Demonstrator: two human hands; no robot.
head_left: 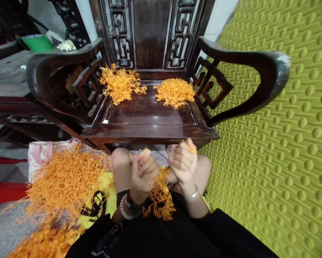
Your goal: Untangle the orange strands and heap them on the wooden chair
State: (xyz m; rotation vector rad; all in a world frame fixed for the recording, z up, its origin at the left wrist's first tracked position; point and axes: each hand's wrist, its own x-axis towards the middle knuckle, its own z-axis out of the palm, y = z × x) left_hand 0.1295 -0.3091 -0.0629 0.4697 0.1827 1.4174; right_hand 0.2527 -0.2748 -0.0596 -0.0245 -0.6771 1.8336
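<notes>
My left hand [145,171] is closed above my left knee, a trace of orange showing at its fingertips. Beside it my right hand [182,162] is also closed, with a small orange bit poking out near the thumb. The fists are apart, and most of what they grip is hidden. A bunch of orange curly strands [162,200] lies over my lap below the hands, its upper end next to my left hand. In front, on the seat of a dark wooden armchair [150,130], rest a left pile of orange curls [120,84] and a right pile of orange curls [174,92].
A large heap of loose orange strands [66,179] spreads on the floor at my left, against a white bag with pink handles [38,152]. Yellow bumpy padding [270,161] covers the right side. A green container [37,43] stands on a side table [7,79].
</notes>
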